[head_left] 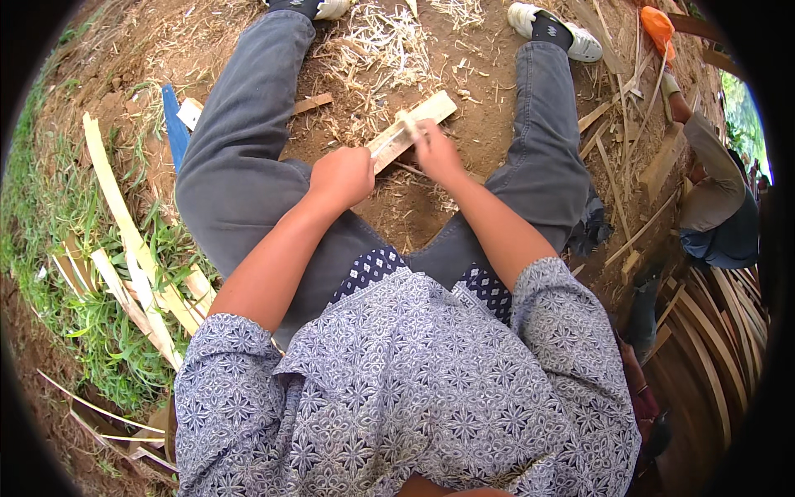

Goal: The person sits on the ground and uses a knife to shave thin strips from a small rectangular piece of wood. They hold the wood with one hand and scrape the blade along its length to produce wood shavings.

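A pale wooden block (435, 109) lies slanted on the ground between my legs. My left hand (341, 177) is closed in a fist at the block's near end. A thin, light-coloured strip (383, 148) juts from that fist along the block; whether it is a blade or wood I cannot tell. Over the block, my right hand (439, 155) is smeared by motion, its fingers curled in a pinch. A short pale piece of wood (409, 124) sticks out of those fingers, crossing the block.
Wood shavings (385, 45) cover the dirt ahead. A blue flat piece (175, 124) and long split wood strips (124, 215) lie in the grass to the left. Thin slats (716, 331) are stacked at the right, near another person (716, 178) and an orange bag-like thing (658, 29).
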Tool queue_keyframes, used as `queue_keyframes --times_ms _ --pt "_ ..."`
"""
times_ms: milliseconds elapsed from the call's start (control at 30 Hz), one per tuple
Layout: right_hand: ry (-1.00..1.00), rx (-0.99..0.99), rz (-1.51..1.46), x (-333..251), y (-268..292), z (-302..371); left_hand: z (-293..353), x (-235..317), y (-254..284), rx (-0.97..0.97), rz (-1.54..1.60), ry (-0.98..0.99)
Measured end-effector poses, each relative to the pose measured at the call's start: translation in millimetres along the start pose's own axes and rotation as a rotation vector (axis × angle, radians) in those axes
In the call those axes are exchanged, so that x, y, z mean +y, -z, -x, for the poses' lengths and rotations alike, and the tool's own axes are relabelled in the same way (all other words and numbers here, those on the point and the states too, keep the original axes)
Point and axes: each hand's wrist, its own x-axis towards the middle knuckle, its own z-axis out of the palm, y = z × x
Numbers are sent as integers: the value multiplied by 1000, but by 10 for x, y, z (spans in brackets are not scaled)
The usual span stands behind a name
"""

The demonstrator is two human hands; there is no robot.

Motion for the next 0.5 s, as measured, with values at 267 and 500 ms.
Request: queue_keyframes --times_ms 267,500 --pt "-64 15 44 -66 -22 1 28 -4 12 7 53 -3" --pt "44 4 -37 -16 -72 14 4 -28 -29 24 67 -36"
